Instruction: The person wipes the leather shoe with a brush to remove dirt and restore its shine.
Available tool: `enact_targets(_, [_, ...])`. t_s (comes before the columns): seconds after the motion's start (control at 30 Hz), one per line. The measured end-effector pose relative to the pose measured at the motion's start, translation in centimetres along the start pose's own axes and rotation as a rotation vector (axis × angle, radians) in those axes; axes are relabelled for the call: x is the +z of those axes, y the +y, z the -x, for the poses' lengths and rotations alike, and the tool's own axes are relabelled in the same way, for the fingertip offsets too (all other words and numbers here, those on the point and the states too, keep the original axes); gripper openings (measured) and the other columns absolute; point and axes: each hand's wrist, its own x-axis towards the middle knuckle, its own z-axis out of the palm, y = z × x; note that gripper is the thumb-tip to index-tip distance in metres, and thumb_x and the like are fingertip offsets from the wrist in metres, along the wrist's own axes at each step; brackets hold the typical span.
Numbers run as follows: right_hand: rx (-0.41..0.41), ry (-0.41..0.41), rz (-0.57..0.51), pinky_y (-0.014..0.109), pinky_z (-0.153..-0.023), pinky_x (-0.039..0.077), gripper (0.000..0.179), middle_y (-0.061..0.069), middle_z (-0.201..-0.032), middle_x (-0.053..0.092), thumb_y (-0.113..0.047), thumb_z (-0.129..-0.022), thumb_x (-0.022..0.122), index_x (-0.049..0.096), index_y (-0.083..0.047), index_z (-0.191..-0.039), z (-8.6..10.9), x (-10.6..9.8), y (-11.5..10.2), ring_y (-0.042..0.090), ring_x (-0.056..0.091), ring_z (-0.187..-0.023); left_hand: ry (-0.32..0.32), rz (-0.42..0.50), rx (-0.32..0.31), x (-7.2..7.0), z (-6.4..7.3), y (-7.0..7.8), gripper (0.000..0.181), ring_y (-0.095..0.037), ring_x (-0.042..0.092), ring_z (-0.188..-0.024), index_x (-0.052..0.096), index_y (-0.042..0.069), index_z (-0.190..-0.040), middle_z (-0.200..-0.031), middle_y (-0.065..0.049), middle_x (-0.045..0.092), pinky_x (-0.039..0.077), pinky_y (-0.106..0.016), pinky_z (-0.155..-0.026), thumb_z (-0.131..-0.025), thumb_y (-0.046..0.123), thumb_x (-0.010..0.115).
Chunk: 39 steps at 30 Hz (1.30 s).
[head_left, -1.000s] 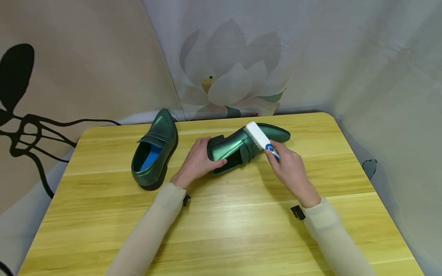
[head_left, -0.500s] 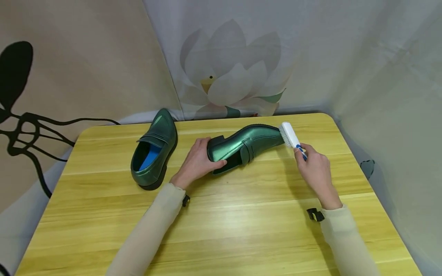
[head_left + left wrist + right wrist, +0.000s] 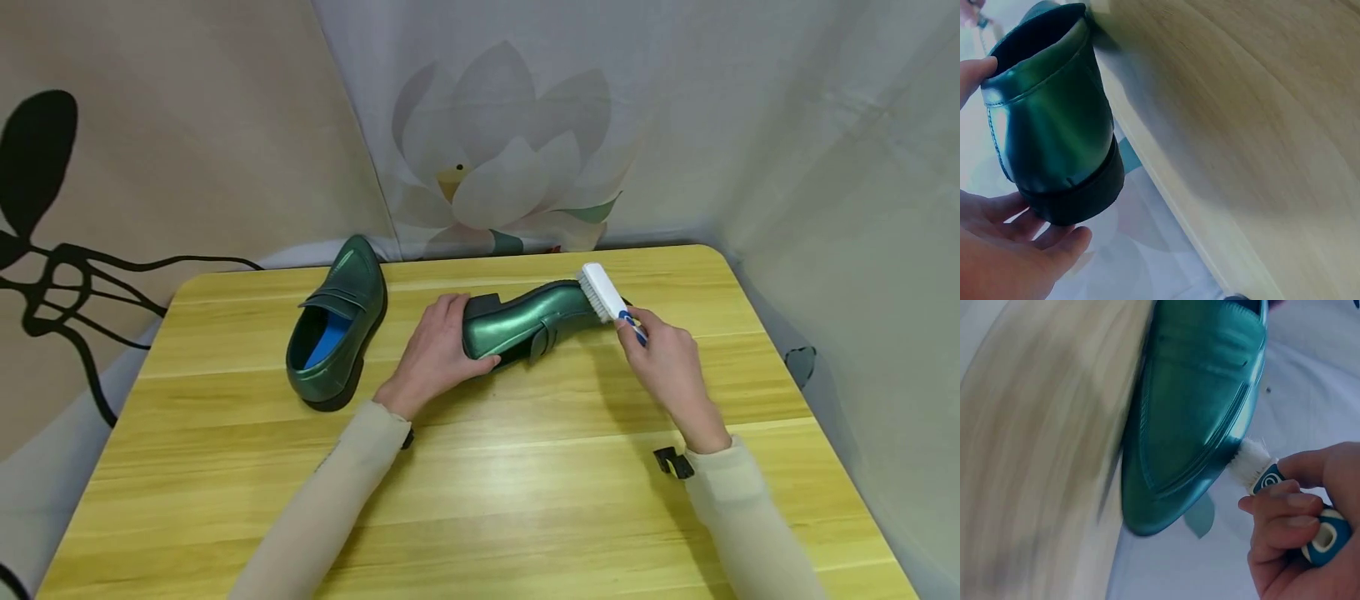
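A shiny green loafer [image 3: 517, 325] is tipped on its side at the middle of the table, toe to the right. My left hand [image 3: 438, 354] grips it at the heel; the left wrist view has the thumb at the shoe's opening and the fingers under the black heel [image 3: 1075, 197]. In my right hand [image 3: 667, 362] is a white and blue scrub brush [image 3: 603, 293], held by its handle. The right wrist view puts its white bristles [image 3: 1250, 459] against the side of the shoe's toe part. The matching loafer [image 3: 337, 325] stands upright on the left, blue insole showing.
The wooden table [image 3: 525, 500] has its far edge just behind the shoes, against a pale curtain [image 3: 660, 125] with a printed lotus. Dark printed branches [image 3: 67, 283] show on the curtain to the left.
The brush first slid right along the shoe to its toe tip, then came back a little left. The gripped loafer has shifted slightly right and tilted further within the last half second.
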Motion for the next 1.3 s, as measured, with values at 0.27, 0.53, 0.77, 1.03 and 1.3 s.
enact_targets(0.27, [0.065, 0.004, -0.006, 0.033, -0.045, 0.032, 0.043, 0.01, -0.063, 0.058, -0.029, -0.108, 0.057, 0.068, 0.007, -0.128, 0.6, 0.3, 1.4, 0.016, 0.041, -0.047, 0.025, -0.026, 0.032, 0.2, 0.2, -0.2, 0.101, -0.037, 0.051, -0.122, 0.045, -0.005, -0.148, -0.142, -0.021, 0.049, 0.046, -0.048, -0.105, -0.076, 0.05, 0.088])
enact_targets(0.53, [0.175, -0.035, 0.003, 0.033, -0.044, 0.033, 0.047, 0.011, -0.068, 0.057, -0.029, -0.109, 0.052, 0.062, 0.012, -0.131, 1.4, 0.0, 3.9, 0.019, 0.042, -0.049, 0.012, -0.003, 0.004, 0.2, 0.3, -0.4, 0.1, -0.037, 0.048, -0.126, 0.044, -0.003, -0.149, -0.145, -0.021, 0.047, 0.045, -0.049, -0.108, -0.077, 0.051, 0.088])
enact_targets(0.77, [0.088, 0.009, -0.01, 0.033, -0.045, 0.036, 0.044, 0.014, -0.069, 0.062, -0.028, -0.108, 0.055, 0.064, 0.01, -0.13, 0.6, 0.7, 1.3, 0.02, 0.047, -0.048, 0.006, 0.002, -0.011, 0.4, 0.3, -0.4, 0.1, -0.037, 0.048, -0.126, 0.044, -0.003, -0.149, -0.145, -0.021, 0.046, 0.045, -0.049, -0.108, -0.077, 0.052, 0.087])
enact_targets(1.03, [-0.103, 0.033, -0.023, 0.041, -0.049, 0.046, 0.038, 0.027, -0.101, 0.073, -0.02, -0.104, 0.065, 0.065, 0.008, -0.13, 0.6, 2.1, -2.5, 0.03, 0.06, -0.059, 0.013, 0.011, -0.02, 0.6, 0.5, -0.1, 0.099, -0.037, 0.048, -0.125, 0.044, -0.002, -0.15, -0.145, -0.021, 0.046, 0.046, -0.049, -0.106, -0.078, 0.05, 0.087])
enact_targets(1.3, [-0.153, 0.05, -0.001, 0.041, -0.048, 0.045, 0.037, 0.026, -0.103, 0.074, -0.017, -0.101, 0.068, 0.067, 0.007, -0.129, 0.5, 2.3, -3.1, 0.028, 0.059, -0.057, 0.004, 0.006, -0.02, 0.5, 0.5, -0.2, 0.101, -0.037, 0.048, -0.126, 0.043, -0.003, -0.151, -0.147, -0.021, 0.045, 0.046, -0.049, -0.107, -0.078, 0.052, 0.087])
